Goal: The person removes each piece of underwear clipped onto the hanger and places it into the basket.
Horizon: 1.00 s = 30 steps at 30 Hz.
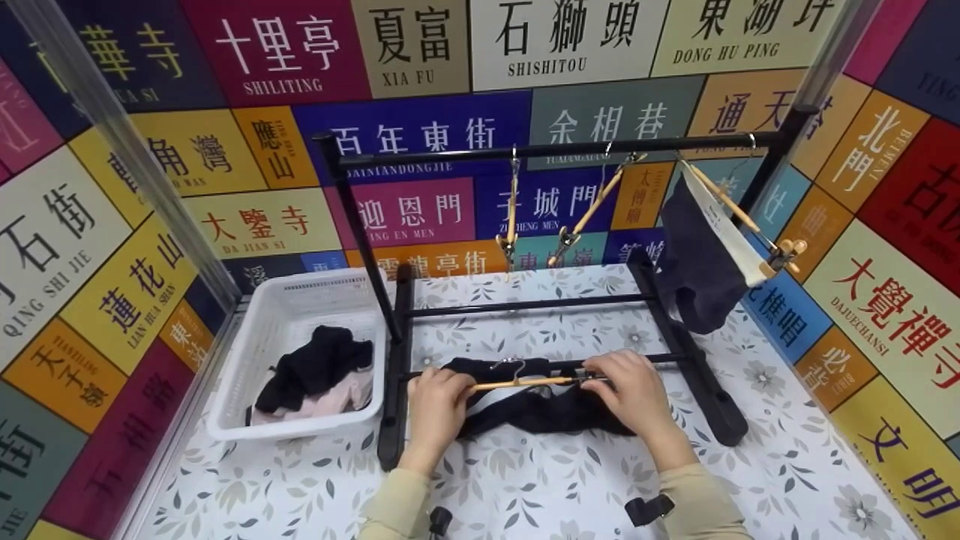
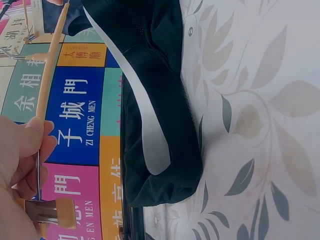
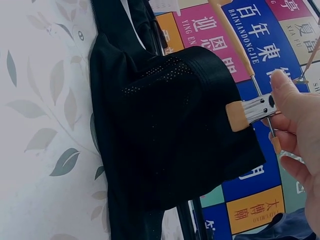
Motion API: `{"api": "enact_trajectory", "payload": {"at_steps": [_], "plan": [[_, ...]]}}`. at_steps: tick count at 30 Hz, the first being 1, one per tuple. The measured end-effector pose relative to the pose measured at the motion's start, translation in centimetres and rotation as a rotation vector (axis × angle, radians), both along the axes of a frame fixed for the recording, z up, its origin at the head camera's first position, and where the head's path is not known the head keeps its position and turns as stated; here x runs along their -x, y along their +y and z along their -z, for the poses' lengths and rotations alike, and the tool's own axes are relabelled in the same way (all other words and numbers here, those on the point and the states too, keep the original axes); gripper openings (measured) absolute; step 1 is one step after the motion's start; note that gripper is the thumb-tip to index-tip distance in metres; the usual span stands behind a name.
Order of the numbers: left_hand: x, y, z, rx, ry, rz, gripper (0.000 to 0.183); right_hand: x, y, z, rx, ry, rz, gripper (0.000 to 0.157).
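Observation:
In the head view, both hands are at a wooden clip hanger above a black garment that looks like a bra with perforated panels. My left hand holds one end of the hanger bar, thumb and fingers round it. Beside those fingers, the left clip has no cloth in it. At the other end my right hand pinches the right clip, whose wooden pad bites the garment's edge. The garment's left part droops onto the patterned tabletop, showing a pale inner strip.
A black rack stands ahead, its lower bars behind the hands. Two bare clip hangers hang from it, and dark briefs with a pale waistband hang at right. Left of it, a white basket holds black cloth and pink cloth.

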<state>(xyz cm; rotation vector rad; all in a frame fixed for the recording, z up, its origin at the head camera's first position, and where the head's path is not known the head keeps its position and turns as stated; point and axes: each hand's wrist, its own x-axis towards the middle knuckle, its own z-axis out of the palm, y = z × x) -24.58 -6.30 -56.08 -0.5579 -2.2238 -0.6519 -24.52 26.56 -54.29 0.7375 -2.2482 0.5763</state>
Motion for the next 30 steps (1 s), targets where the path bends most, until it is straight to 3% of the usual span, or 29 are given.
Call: {"api": "enact_trajectory", "payload": {"at_steps": [17, 30], "plan": [[0.1, -0.1, -0.7, -0.044, 0.015, -0.014, 0.006, 0.5, -0.9, -1.7, 0.041, 0.037, 0.031, 0.028], [0.2, -0.2, -0.7, -0.053, 0.036, -0.022, 0.010, 0.9, -0.9, -1.3, 0.015, 0.024, 0.026, 0.031]]}}
